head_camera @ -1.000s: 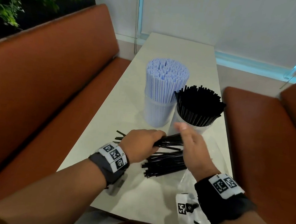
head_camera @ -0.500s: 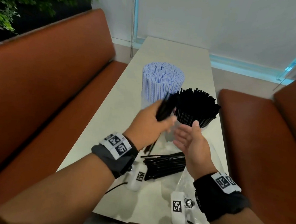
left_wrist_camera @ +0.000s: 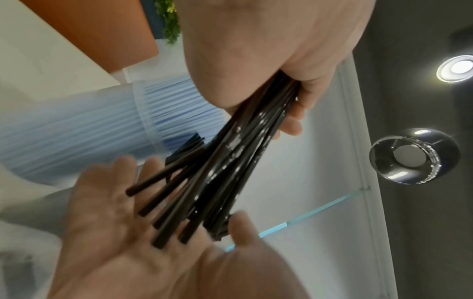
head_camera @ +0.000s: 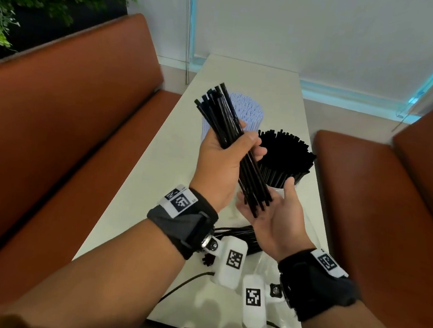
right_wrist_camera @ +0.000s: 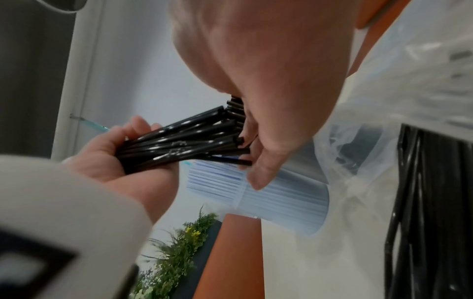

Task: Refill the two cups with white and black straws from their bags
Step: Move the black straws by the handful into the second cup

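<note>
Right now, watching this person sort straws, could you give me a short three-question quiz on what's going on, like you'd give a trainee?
1. True or false: the left hand grips a bundle of black straws.
2. Which best fits the right hand? A) closed round the white straws B) open, palm up, under the bundle's lower ends C) resting on the table
3. Fill in: loose black straws lie on the ____ below the hands.

Key: 1 true; 2 B; 3 table.
</note>
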Available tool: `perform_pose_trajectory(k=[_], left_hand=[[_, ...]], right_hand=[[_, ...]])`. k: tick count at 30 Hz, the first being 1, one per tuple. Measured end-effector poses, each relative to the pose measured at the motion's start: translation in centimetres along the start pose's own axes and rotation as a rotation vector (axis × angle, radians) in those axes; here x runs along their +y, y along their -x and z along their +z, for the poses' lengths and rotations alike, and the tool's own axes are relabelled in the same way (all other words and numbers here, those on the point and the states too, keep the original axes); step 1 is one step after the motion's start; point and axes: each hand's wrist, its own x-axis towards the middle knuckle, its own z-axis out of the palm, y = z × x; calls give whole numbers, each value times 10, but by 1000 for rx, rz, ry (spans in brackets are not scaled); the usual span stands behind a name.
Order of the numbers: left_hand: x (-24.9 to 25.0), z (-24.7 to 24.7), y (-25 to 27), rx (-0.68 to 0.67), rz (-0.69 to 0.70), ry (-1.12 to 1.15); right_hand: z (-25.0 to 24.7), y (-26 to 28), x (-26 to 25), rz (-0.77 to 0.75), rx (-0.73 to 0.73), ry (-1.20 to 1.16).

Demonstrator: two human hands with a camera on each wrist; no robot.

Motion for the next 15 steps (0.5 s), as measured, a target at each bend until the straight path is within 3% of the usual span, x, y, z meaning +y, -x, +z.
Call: perform_pose_trajectory(k=[3,6,8,10,15], left_hand=[[-1,0,1,9,-20,-15],[-2,-3,-1,40,-13,-18],[-2,-3,1,44,-23,-22],[-5,-2,6,19,-47,-49],[2,-3,5,-60,-100,-18]], right_hand=[[3,4,0,-25,-77,179],[-2,7,-1,-311,-81,467],[-6,8,-2,-457,-151,815],[-7,8,1,-427,-177,1108],[-16,8,6,-415,-49,1284]])
